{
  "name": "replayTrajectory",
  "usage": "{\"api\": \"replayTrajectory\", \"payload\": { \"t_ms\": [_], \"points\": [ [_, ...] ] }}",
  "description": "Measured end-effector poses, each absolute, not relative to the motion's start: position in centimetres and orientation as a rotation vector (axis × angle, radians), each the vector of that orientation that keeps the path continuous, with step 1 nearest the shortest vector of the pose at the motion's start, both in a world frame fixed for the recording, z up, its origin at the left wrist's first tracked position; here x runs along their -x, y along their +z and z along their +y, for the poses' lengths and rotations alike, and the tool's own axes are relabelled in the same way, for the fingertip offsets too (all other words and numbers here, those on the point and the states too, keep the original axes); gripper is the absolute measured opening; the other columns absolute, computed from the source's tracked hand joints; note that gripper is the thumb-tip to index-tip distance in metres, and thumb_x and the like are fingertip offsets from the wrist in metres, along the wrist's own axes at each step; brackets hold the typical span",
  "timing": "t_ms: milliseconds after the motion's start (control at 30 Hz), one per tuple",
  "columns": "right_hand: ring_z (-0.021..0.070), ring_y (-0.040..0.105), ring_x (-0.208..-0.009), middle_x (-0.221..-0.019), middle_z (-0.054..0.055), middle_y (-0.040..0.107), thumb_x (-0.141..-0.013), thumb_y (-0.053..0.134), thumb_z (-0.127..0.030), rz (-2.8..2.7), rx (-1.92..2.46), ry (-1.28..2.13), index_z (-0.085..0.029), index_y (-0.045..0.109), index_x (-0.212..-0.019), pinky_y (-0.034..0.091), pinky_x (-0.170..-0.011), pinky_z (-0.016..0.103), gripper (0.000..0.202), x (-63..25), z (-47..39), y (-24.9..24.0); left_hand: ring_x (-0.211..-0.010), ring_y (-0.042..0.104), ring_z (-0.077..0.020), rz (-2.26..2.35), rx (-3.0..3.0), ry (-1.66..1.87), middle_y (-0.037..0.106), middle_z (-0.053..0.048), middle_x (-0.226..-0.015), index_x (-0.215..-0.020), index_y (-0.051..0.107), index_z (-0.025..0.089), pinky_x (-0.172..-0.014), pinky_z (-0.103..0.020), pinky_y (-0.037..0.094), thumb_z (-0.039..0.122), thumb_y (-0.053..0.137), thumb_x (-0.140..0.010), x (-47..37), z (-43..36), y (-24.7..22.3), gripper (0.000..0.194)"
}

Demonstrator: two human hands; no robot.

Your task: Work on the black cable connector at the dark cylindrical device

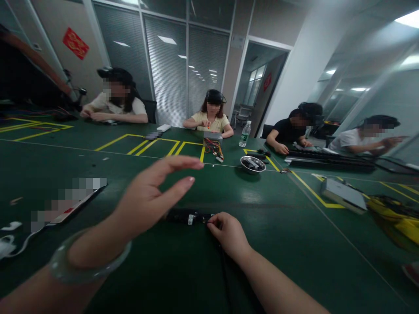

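A dark, narrow device with a small white label (190, 219) lies on the green table (281, 261) in front of me. My right hand (229, 233) is closed at the right end of this device, thumb and fingertips pinched together; what they hold there is too small to make out. A black cable (225, 270) runs from near that hand toward the bottom edge. My left hand (147, 196) is raised above the left part of the device, its thumb and fingers apart with nothing between them. A pale bangle (90, 272) circles the left wrist.
A metal bowl (253, 165) of small parts stands ahead, near a water bottle (245, 134). A tablet-like object (72, 207) lies left, a grey box (343, 194) right. A power supply with wires (213, 140) and several people are across the table.
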State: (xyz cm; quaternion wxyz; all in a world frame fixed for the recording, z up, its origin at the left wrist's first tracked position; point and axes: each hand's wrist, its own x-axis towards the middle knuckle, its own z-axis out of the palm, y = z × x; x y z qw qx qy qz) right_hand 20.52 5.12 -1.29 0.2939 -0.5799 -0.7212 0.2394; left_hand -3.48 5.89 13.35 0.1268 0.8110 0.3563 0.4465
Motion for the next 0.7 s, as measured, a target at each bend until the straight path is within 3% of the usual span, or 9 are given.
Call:
{"api": "replayTrajectory", "payload": {
  "t_ms": [133, 233, 500, 700],
  "points": [
    [0.0154, 0.063, -0.079, -0.086, 0.001, 0.068, -0.084, 0.065, -0.02, -1.935, 1.547, 0.601, -0.022, 0.072, -0.087, 0.044, -0.072, 0.024, 0.008, -20.5, 5.1, -1.2, -0.108, 0.06, -0.0206, 1.046, -2.579, 0.728, 0.068, -0.002, -0.111, -0.106, 0.068, 0.025, -0.098, -0.039, 0.047, 0.023, 0.059, -0.089, 1.3, 8.7, 7.9, 0.019],
    [0.015, 0.062, -0.078, -0.085, 0.001, 0.067, -0.084, 0.064, -0.019, -1.951, 1.544, 0.586, -0.022, 0.072, -0.086, 0.043, -0.071, 0.023, 0.009, -20.5, 5.1, -1.1, -0.105, 0.06, -0.0207, 0.99, -2.655, 0.574, 0.067, -0.003, -0.11, -0.106, 0.067, 0.024, -0.094, -0.037, 0.048, 0.021, 0.062, -0.086, 0.6, 9.4, 4.3, 0.021],
    [0.0139, 0.06, -0.076, -0.083, -0.001, 0.065, -0.083, 0.063, -0.018, -1.926, 1.532, 0.614, -0.023, 0.071, -0.085, 0.042, -0.069, 0.022, 0.009, -20.3, 5.2, -1.2, -0.102, 0.059, -0.0218, 1.022, -2.701, 0.624, 0.065, -0.003, -0.106, -0.093, 0.066, 0.023, -0.09, -0.039, 0.048, 0.019, 0.059, -0.088, 0.0, 8.7, 1.5, 0.009],
    [0.0126, 0.06, -0.075, -0.084, -0.001, 0.064, -0.083, 0.064, -0.018, -1.916, 1.55, 0.624, -0.023, 0.07, -0.085, 0.041, -0.068, 0.022, 0.008, -20.3, 5.0, -1.1, -0.098, 0.061, -0.0217, 1.071, -2.69, 0.665, 0.067, -0.003, -0.102, -0.097, 0.064, 0.023, -0.089, -0.04, 0.048, 0.021, 0.054, -0.092, 0.0, 8.6, 0.7, 0.012]
  ]
}}
